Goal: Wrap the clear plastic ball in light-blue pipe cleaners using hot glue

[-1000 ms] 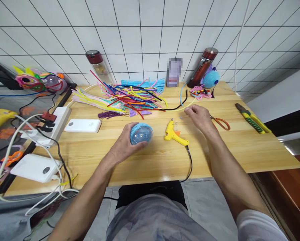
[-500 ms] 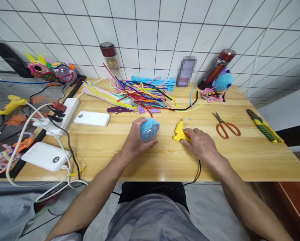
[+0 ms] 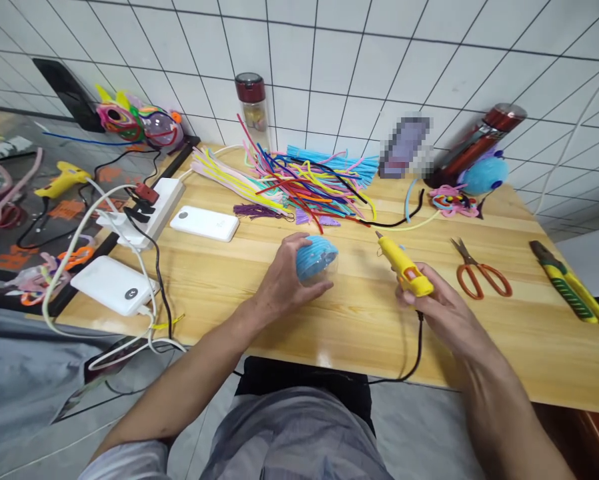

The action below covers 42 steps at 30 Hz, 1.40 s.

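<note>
My left hand is closed around a clear plastic ball, whose upper left part is covered with rows of blue pipe cleaner. Thumb and fingers grip it from the left, just over the wooden table. In my right hand is a yellow hot glue gun, held above the table with its nozzle pointing up and to the left. A black cord hangs from its handle. A gap separates the nozzle from the ball.
Behind the ball lies a heap of coloured pipe cleaners. Orange-handled scissors and green-yellow pliers lie to the right. At left are a power strip, two white power banks and loose cables. A red thermos leans at the wall.
My right hand has picked the glue gun up off the table and turned its nozzle up and left. My left hand still grips the ball. The view has shifted somewhat.
</note>
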Each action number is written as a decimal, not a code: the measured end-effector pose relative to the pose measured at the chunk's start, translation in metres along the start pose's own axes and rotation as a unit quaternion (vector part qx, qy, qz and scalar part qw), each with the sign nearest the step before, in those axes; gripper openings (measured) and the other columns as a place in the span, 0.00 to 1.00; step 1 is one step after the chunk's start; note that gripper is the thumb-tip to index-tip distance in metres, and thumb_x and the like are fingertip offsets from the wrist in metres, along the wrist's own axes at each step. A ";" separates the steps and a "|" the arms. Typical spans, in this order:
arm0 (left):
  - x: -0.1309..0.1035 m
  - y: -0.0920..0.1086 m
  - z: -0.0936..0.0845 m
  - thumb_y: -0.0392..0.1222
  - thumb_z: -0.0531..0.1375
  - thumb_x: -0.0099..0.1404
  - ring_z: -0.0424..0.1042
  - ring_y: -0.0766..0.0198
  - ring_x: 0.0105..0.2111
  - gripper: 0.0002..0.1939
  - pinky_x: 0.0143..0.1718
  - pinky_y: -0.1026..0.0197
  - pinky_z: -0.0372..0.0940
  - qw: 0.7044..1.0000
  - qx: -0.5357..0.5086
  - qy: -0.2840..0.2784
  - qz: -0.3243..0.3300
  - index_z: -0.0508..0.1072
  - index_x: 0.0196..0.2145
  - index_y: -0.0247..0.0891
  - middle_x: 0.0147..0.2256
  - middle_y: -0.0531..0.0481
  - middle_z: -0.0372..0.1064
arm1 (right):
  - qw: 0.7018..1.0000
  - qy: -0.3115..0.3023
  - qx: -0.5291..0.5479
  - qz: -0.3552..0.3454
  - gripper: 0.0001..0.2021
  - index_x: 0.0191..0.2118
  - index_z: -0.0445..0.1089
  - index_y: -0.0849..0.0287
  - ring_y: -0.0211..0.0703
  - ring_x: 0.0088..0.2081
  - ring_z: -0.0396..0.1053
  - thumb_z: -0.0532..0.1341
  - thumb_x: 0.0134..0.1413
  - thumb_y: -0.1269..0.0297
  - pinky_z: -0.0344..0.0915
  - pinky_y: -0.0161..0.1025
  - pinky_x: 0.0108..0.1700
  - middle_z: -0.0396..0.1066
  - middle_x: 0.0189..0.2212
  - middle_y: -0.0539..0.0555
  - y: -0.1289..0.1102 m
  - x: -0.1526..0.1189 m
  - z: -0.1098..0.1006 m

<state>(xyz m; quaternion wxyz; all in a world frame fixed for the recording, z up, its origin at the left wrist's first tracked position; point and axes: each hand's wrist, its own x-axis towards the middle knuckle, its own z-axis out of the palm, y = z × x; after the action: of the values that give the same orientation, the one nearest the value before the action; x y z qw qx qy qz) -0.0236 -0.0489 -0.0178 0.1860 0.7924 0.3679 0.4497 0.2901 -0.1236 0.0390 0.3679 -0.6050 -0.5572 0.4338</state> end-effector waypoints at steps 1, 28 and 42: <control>0.001 0.000 0.000 0.54 0.76 0.62 0.67 0.39 0.67 0.46 0.68 0.32 0.66 1.000 0.006 0.010 0.002 0.56 0.67 0.43 0.64 0.34 0.64 | 1.000 0.006 0.019 -0.015 0.19 0.50 0.74 0.51 0.45 0.36 0.66 0.70 0.59 0.47 0.66 0.41 0.39 0.70 0.36 0.50 -0.003 0.000 0.003; -0.001 0.011 -0.007 0.54 0.76 0.62 0.62 0.38 0.71 0.45 0.71 0.31 0.65 0.997 0.016 -0.043 -0.064 0.58 0.68 0.48 0.69 0.34 0.59 | 0.967 -0.178 0.013 -0.180 0.19 0.45 0.78 0.52 0.47 0.33 0.68 0.59 0.72 0.43 0.69 0.44 0.37 0.72 0.34 0.54 -0.005 0.020 0.020; -0.001 0.013 -0.008 0.52 0.76 0.62 0.62 0.38 0.72 0.45 0.72 0.33 0.64 0.997 0.018 -0.055 -0.060 0.58 0.69 0.47 0.70 0.33 0.59 | 0.964 -0.180 -0.015 -0.194 0.18 0.46 0.78 0.51 0.44 0.32 0.68 0.58 0.74 0.45 0.68 0.43 0.36 0.74 0.40 0.55 -0.006 0.020 0.022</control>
<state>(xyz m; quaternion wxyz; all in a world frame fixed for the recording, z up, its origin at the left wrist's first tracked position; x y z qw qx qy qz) -0.0256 -0.0591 -0.0058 0.2186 0.7958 0.4115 0.3868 0.2670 -0.1040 0.0349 0.3298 -0.4027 -0.7275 0.4469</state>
